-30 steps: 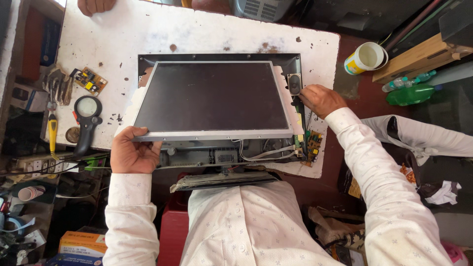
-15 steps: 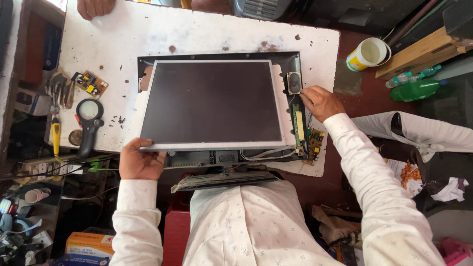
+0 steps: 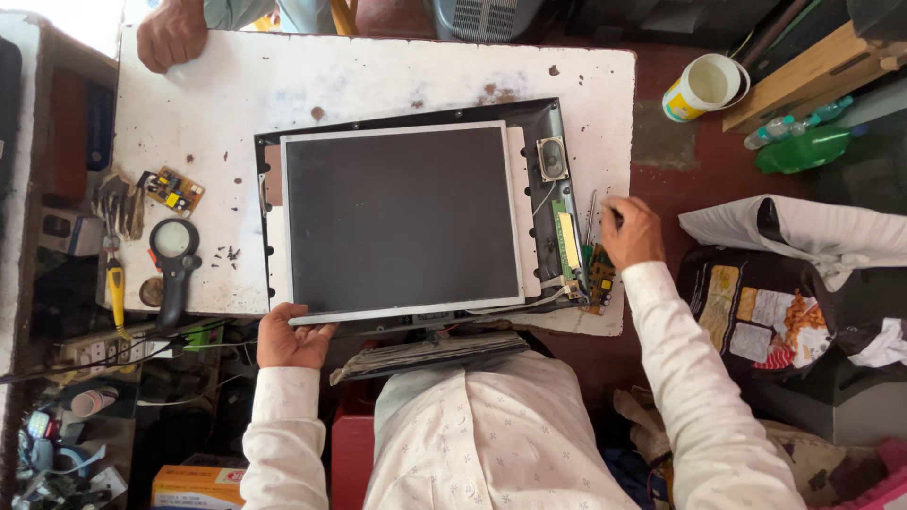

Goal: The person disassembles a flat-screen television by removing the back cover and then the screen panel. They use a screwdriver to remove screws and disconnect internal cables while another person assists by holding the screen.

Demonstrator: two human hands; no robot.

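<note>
The panel [image 3: 402, 219] is a flat rectangle with a dark, dull grey screen and a thin pale metal frame around it. It lies face up inside a black casing [image 3: 548, 118] that is a little larger, on the white, stained bench [image 3: 378, 76]. To the right of the panel, inside the casing, there are a small oval speaker [image 3: 552, 159], some thin wires and a narrow green board [image 3: 565, 241].

The left hand [image 3: 291, 340] holds the near left corner of the panel, with the thumb on top of the frame and the fingers under the edge, so its grip is closed on the panel. The right hand [image 3: 631, 231] is at the right side of the bench, just beside the casing, with the fingers curled around a thin tool [image 3: 591, 217]; I cannot tell what kind.

On the left of the bench lie a magnifier [image 3: 174, 247] and a small circuit board [image 3: 170, 189]. At the far left corner rests another person's hand [image 3: 170, 33].
</note>
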